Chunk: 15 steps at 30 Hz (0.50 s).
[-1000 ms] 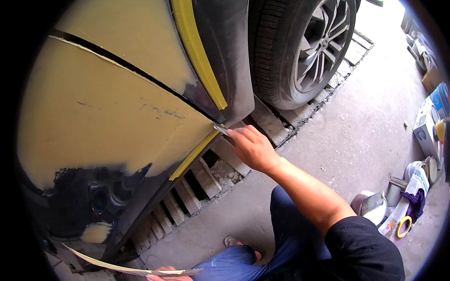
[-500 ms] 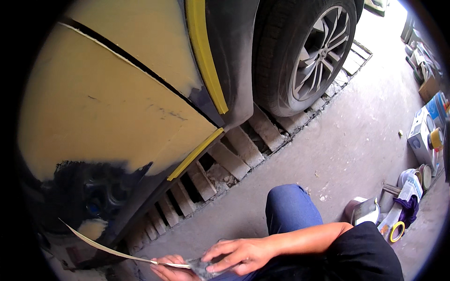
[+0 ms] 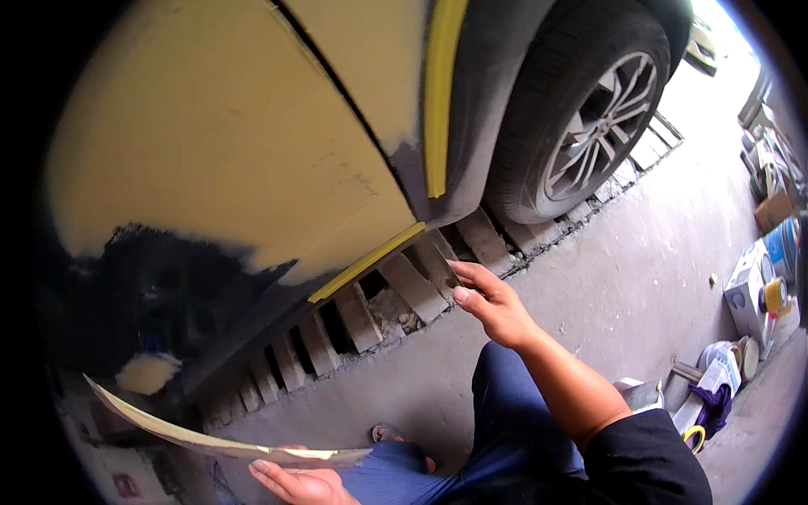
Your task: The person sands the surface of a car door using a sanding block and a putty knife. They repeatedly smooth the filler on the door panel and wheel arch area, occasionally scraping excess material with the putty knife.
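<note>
My left hand (image 3: 299,484) grips a long, thin, bendy putty spreader (image 3: 345,458) near the lower edge, its far end curving up to the left with pale putty along it. My right hand (image 3: 497,311) is raised in front of the car, pinching a small, thin grey scraper (image 3: 443,264) seen nearly edge-on. Beyond the hands, tan filler covers much of the car's side panel (image 3: 227,143), and a dark bare patch (image 3: 185,269) shows at its lower left. Yellow masking tape (image 3: 366,263) runs along the panel's lower edge.
A tyre and wheel (image 3: 602,126) stand beyond the panel. Slats (image 3: 412,286) over dark gaps run beneath the car. At right lie a white box (image 3: 747,290), a blue tub (image 3: 783,244), a purple cloth (image 3: 714,408) and a tape roll (image 3: 694,438). My knees are bent below.
My right hand has moved up and away from the spreader, carrying the scraper toward the car. The spreader's broad face now shows more. The view has shifted, so the car sits farther right.
</note>
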{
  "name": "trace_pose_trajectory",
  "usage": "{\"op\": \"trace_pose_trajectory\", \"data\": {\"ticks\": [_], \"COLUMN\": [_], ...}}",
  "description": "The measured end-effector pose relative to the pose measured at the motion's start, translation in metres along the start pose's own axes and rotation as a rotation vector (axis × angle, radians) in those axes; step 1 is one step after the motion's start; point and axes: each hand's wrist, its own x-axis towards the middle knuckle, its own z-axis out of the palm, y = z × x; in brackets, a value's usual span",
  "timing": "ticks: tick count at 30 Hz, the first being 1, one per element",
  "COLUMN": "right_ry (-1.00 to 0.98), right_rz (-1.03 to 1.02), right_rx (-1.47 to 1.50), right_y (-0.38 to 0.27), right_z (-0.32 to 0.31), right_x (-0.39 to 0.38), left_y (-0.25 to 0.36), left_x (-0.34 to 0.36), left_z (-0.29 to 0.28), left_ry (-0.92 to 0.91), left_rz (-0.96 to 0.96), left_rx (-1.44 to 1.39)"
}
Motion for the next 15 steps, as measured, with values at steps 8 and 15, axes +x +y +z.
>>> {"op": "trace_pose_trajectory", "data": {"ticks": [8,15], "right_ry": [-0.029,-0.028], "right_rz": [-0.061,0.107], "right_rx": [-0.365,-0.021], "right_y": [0.036,-0.001], "right_z": [-0.003,-0.003], "right_x": [-0.043,-0.033], "left_y": [0.025,0.001], "left_x": [-0.01,0.01], "left_z": [0.025,0.002], "left_ry": [0.184,0.034], "left_rz": [-0.099,-0.248], "left_rx": [-0.032,-0.069]}}
